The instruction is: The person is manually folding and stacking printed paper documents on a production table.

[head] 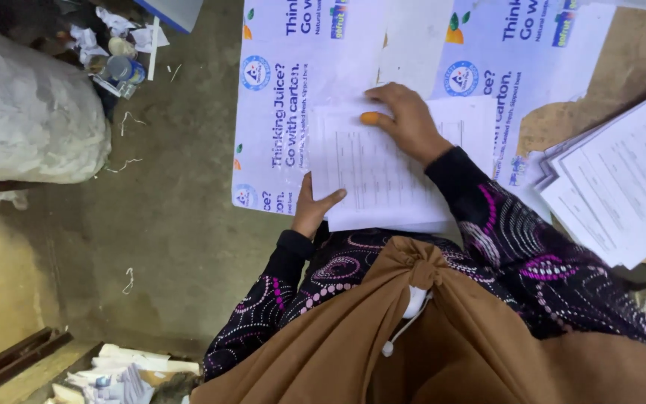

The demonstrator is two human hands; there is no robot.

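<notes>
Printed sheets (383,176), stacked as a thin white sheaf, lie on the tabletop directly in front of the person, near its front edge. The left hand (314,211) grips the sheaf at its lower left corner, thumb on top and fingers hidden beneath; this pinch appears to keep the stack from sliding. The right hand (407,120) lies flat and unclenched on the upper part of the top sheet, fingers spread, pressing the paper down. An orange rubber fingertip cover (369,117) sits on one finger, probably for friction when separating sheets.

A second pile of printed sheets (622,191) lies fanned at the right, well apart from the first, its edges staggered.

The tabletop (641,56) is brown board, covered largely by white printed carton sheeting (285,97) that serves as an underlay for the sheaf.

Left of the tabletop runs a bare concrete floor (173,187) with scattered scraps. A large filled white sack (28,112) rests at the far left, with crumpled paper and a small can (122,69) beside it. More waste paper (125,374) lies at the bottom.
</notes>
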